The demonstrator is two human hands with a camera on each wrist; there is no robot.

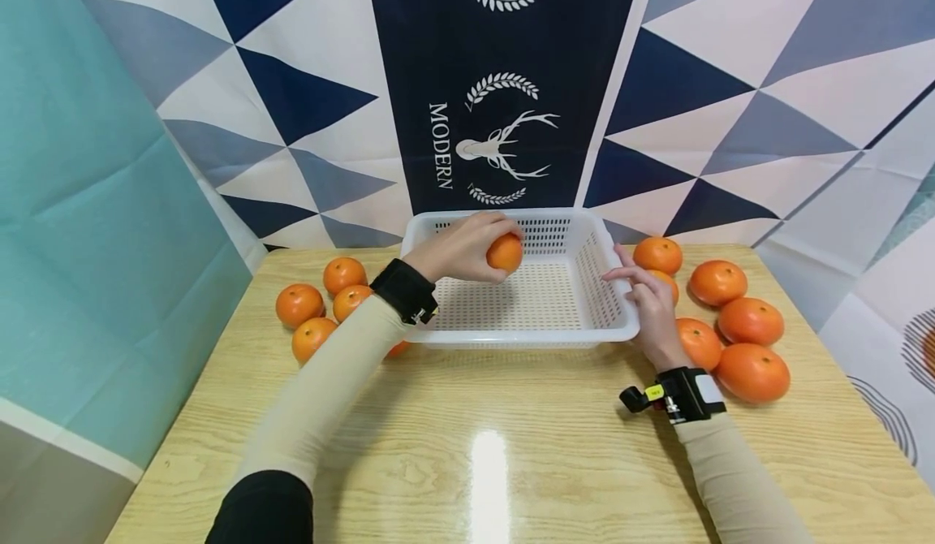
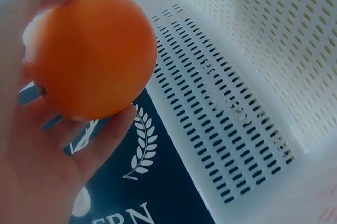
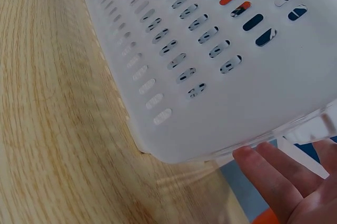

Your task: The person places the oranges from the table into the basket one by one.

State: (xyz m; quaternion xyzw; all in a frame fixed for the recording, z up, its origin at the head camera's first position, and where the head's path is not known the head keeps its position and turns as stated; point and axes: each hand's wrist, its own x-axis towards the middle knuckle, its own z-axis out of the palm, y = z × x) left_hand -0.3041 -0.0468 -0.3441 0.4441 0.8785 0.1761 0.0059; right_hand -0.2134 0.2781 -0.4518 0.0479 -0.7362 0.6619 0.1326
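Note:
My left hand [image 1: 467,248] grips an orange [image 1: 505,253] above the white plastic basket [image 1: 522,336]. In the left wrist view, thumb and fingers curl round the same orange [image 2: 95,53], with the slotted basket wall [image 2: 216,103] beside it. At the basket's right side is my right hand [image 1: 652,310], its fingers extended and resting at the rim. From the right wrist, the fingertips [image 3: 246,155] show right at the edge of the basket [image 3: 221,108]. The basket's visible floor holds no fruit; my left hand and forearm cover part of its left side.
Several oranges [image 1: 299,306] lie on the wooden table [image 1: 409,463] left of the basket, partly behind my left forearm. Another group of oranges [image 1: 750,321] sits to the right, around my right hand. A patterned cloth [image 1: 321,105] hangs behind the basket.

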